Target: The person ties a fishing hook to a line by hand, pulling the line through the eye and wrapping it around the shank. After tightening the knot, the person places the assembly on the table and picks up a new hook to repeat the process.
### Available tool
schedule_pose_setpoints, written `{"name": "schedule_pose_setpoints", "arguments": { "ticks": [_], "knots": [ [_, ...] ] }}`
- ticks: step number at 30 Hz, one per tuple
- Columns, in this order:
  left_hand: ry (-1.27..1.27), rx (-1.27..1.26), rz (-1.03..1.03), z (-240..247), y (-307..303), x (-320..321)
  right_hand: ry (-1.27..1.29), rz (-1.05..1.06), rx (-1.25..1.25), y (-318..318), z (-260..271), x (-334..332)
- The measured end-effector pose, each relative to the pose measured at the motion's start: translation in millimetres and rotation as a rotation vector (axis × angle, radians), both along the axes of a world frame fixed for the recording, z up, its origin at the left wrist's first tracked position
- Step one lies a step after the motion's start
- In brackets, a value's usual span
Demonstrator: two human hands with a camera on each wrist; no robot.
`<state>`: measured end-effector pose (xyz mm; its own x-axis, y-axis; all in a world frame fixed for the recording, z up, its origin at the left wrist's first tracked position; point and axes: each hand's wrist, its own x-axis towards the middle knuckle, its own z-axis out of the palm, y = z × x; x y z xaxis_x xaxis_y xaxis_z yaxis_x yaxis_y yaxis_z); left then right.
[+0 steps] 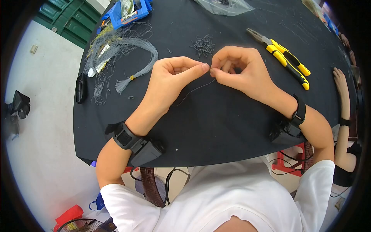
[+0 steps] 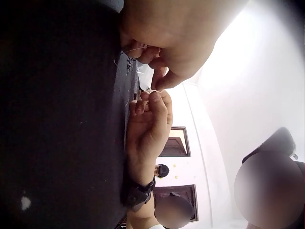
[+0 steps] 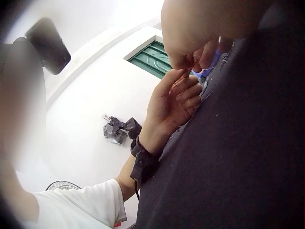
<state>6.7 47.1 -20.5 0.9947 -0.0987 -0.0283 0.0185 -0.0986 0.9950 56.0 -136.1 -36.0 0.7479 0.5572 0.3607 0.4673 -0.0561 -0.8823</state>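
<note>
In the head view, my left hand (image 1: 170, 77) and right hand (image 1: 245, 71) meet at the fingertips over the table. Both pinch, thumb against index finger, at a length of thin fishing line (image 1: 196, 88). From the right fingertips the line curves down and back under the left hand. In the left wrist view a strand of it (image 2: 138, 48) crosses the left hand's curled fingers. Whatever else sits between the fingertips is hidden. Just beyond the hands lies a pile of small dark hooks (image 1: 203, 45).
A bundle of clear line (image 1: 148, 50), tied with a yellow band, lies left beside tangled strands. Yellow-black pliers (image 1: 284, 58) lie right. Farther back are a blue box (image 1: 116, 17) and a clear plastic bag (image 1: 228, 8). Another person's arm (image 1: 344, 92) rests at the right edge.
</note>
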Motion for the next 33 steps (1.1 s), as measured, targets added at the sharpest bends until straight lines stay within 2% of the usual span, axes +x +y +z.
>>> {"name": "schedule_pose_setpoints", "arguments": {
  "ticks": [21, 24, 27, 30, 33],
  "knots": [
    [0.004, -0.007, 0.006, -2, 1, 1, 0.048, 0.026, -0.001, -1, 3, -2],
    [0.007, -0.008, 0.012, -1, 1, 0, 0.051, -0.047, 0.007, -1, 3, 0],
    [-0.007, -0.012, 0.011, -2, 2, 0, -0.035, -0.108, -0.113, -5, 8, 1],
    [-0.013, -0.02, 0.015, -2, 3, 0, -0.176, -0.037, -0.3, -12, 6, 9],
    [-0.011, -0.045, 0.014, -3, 2, 1, -0.35, -0.128, -0.299, -19, 16, 13]
  ]
}}
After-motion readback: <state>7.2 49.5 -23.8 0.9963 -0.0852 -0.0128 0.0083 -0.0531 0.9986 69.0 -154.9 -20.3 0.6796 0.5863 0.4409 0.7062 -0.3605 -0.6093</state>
